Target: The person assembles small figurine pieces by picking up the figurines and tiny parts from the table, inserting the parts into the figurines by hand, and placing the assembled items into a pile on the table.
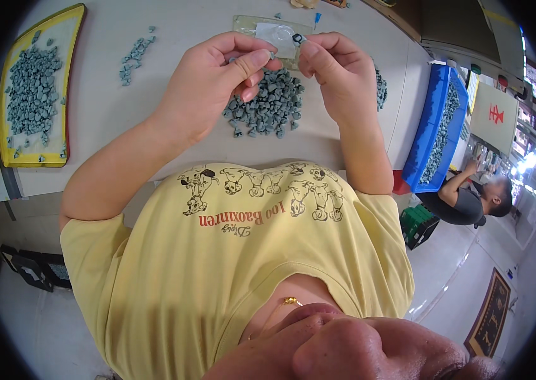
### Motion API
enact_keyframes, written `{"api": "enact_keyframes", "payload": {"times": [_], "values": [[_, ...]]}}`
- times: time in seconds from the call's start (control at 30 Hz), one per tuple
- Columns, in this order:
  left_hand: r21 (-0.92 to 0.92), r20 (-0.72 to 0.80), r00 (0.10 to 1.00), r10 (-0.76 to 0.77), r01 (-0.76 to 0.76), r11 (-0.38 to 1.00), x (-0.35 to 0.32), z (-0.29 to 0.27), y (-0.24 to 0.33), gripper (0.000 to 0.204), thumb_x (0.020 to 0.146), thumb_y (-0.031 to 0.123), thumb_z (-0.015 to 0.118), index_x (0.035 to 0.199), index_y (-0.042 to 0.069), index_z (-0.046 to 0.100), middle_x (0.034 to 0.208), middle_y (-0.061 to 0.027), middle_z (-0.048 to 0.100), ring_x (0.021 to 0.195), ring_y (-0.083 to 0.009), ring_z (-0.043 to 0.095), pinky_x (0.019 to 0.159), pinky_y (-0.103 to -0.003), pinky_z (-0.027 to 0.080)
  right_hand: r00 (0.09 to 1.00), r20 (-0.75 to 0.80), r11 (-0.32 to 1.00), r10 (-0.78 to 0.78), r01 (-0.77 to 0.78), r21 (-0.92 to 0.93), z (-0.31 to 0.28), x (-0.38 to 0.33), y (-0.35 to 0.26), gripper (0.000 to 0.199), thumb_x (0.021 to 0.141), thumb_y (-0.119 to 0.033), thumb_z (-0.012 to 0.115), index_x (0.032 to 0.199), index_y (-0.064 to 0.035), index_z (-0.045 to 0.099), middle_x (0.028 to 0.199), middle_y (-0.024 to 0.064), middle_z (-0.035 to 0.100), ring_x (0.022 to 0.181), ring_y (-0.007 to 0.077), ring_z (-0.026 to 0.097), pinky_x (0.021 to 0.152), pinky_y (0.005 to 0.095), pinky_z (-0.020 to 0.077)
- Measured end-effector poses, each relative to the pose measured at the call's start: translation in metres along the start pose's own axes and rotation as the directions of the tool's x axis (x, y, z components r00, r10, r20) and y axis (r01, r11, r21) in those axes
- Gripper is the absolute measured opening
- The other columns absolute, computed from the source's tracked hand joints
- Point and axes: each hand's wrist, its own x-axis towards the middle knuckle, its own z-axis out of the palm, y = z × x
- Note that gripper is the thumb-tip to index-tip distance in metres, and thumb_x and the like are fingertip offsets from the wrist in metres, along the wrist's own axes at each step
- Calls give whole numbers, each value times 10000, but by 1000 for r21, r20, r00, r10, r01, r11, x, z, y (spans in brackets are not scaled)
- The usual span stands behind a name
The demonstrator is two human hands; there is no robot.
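Here, both hands work above the bench [122, 114]: the right hand [334, 73] pinches a small black ring [297, 38], the left hand [217, 82] pinches something unclear. The near grey pile [268, 104] looks largely unprocessed; the left yellow tray [72, 38] holds many.

Single head-worn fisheye, looking steeply down over the wearer's chin and yellow shirt [236, 266] at the bench [110, 120] close in front. Edges bend near the rim. Floor [445, 266] and a co-worker [470, 199] visible far right.
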Motion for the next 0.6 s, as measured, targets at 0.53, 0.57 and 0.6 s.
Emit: {"api": "enact_keyframes", "payload": {"times": [0.53, 0.57, 0.6], "values": [[-133, 55, 975, -216, 221, 966, -6, -1, 5, 274, 924, 267, 447, 730, 75, 419, 583, 54, 287, 511, -55, 263, 436, -202, 227, 437, 350, 175, -829, 796, -579, 13, 2, 14, 221, 592, 78, 703, 785, -8, 638, 719, 60, 575, 619, 167, 541, 518, 246, 426], [-137, 69, 972, -222, 230, 964, -6, -1, 5, 286, 923, 271, 449, 714, 80, 409, 581, 55, 286, 504, -55, 260, 432, -203, 223, 397, 383, 118, -834, 807, -579, 13, 1, 15, 245, 573, 73, 710, 794, -7, 641, 717, 56, 572, 611, 181, 540, 519, 254, 428], [-137, 68, 973, -222, 230, 964, -7, -1, 5, 286, 923, 271, 449, 714, 80, 409, 581, 55, 286, 504, -55, 260, 432, -203, 223, 397, 384, 118, -834, 807, -578, 13, 1, 14, 245, 573, 73, 710, 794, -7, 641, 717, 56, 572, 611, 181, 540, 519, 254, 428]]}}
